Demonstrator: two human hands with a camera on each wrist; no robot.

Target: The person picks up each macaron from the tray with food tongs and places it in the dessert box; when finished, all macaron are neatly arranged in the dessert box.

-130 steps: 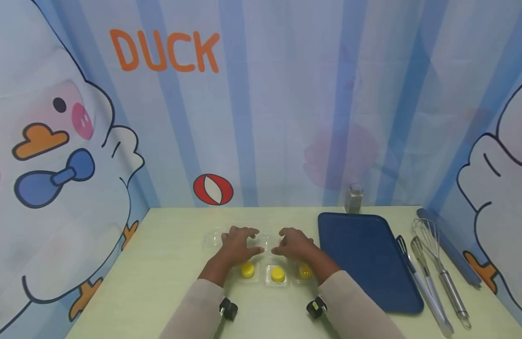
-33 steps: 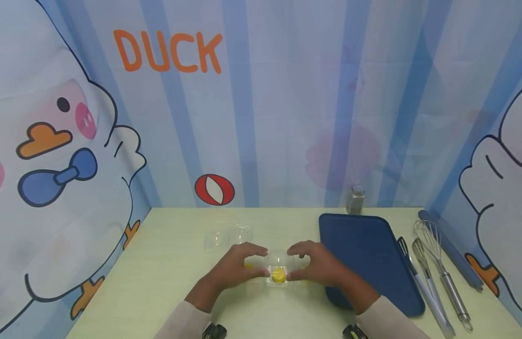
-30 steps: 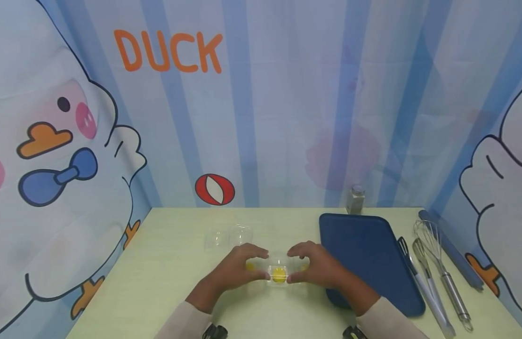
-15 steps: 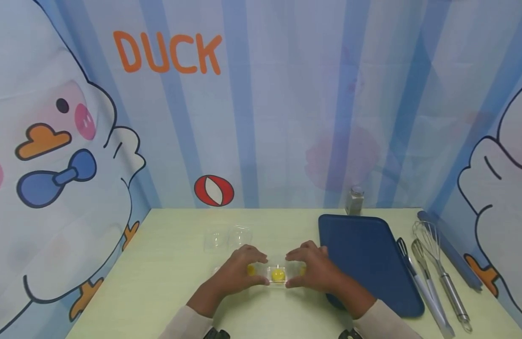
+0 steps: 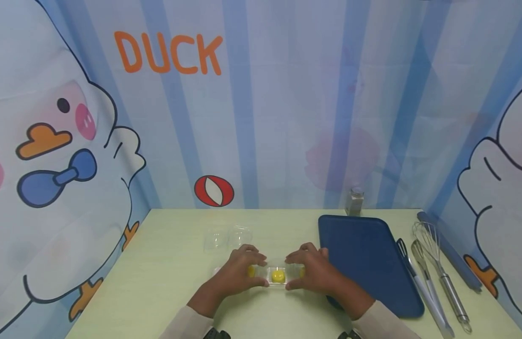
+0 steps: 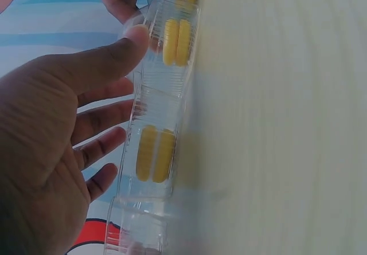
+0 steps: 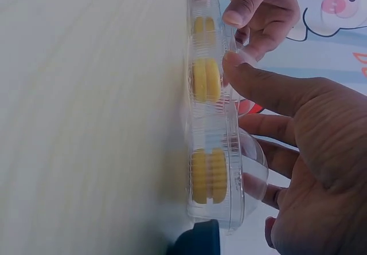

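On our pale table [image 5: 172, 273] we see clear boxes [image 5: 278, 283] (yellow rounds [image 5: 278, 276] inside) at lower centre — a blue tray [image 5: 368, 263] and whisk [image 5: 446, 278], lower right.

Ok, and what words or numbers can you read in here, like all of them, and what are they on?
"DUCK": orange capital letters on the light-blue striped cloth backdrop.
Clear plastic boxes: no text I can read.
Small clear jar at the back: too small to tell if it has any.

Yellow macaron [image 5: 278, 277] flat in clear box [image 5: 277, 285]
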